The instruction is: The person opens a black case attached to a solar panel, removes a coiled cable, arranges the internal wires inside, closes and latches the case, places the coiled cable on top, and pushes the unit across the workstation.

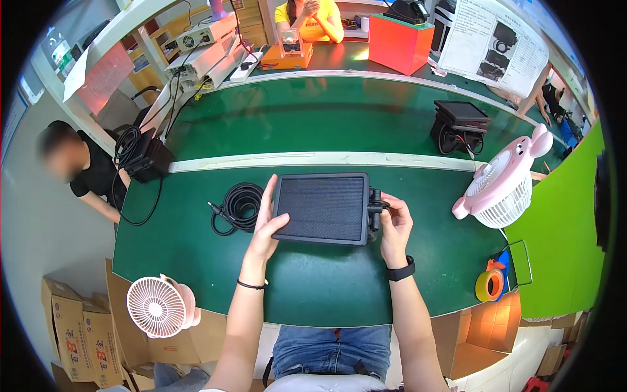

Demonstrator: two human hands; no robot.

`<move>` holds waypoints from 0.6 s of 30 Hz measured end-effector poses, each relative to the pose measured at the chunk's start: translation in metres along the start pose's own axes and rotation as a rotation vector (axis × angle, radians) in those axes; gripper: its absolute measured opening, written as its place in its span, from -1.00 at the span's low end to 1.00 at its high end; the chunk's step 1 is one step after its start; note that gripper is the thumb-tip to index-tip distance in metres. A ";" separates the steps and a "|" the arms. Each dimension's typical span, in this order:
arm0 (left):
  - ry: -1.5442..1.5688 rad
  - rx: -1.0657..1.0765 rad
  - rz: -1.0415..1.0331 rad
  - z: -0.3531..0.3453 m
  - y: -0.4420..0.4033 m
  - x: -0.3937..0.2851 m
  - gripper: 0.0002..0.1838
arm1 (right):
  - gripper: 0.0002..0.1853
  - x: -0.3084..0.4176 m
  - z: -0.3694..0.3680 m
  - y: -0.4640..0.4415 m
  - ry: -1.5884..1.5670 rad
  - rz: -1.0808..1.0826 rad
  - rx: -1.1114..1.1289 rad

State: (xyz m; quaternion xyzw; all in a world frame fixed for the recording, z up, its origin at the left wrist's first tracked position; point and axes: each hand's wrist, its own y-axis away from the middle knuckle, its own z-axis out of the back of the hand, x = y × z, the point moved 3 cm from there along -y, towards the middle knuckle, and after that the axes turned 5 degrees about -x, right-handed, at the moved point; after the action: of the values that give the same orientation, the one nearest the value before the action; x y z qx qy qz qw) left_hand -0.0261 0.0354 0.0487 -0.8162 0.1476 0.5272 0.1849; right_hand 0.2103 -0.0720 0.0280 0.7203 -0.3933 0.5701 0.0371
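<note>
One black panel (320, 208) is being held over the middle of the near green desk (326, 294). Your left hand (263, 230) is gripping its left edge, fingers half open around it, thumb resting on the face; your right hand (397, 228) is pinching, almost closed, the bracket (374, 209) on its right side. For good work, you should be supporting the weight with the left and forcing nothing on the bracket. The panel is looking rectangular, finely lined, with a dark frame.
</note>
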 end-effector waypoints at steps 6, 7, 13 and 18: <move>0.045 0.005 0.033 0.013 -0.001 0.014 0.11 | -0.82 -0.002 -0.002 0.003 0.036 0.032 -0.039; 0.045 0.058 -0.014 0.012 0.000 0.016 0.20 | -0.82 -0.003 -0.001 0.003 0.035 0.025 -0.058; -0.766 0.224 -0.417 -0.005 0.002 0.024 0.50 | -0.66 0.000 0.007 -0.005 0.026 -0.165 -0.327; -0.695 -0.071 -0.584 -0.023 0.011 0.032 0.19 | -0.49 0.045 0.006 0.006 0.534 0.826 -0.050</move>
State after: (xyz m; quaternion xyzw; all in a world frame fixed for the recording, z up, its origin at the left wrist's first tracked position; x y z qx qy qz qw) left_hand 0.0003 0.0137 0.0261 -0.6038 -0.1778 0.7004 0.3365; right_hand 0.2135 -0.1027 0.0617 0.3315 -0.6364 0.6924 -0.0753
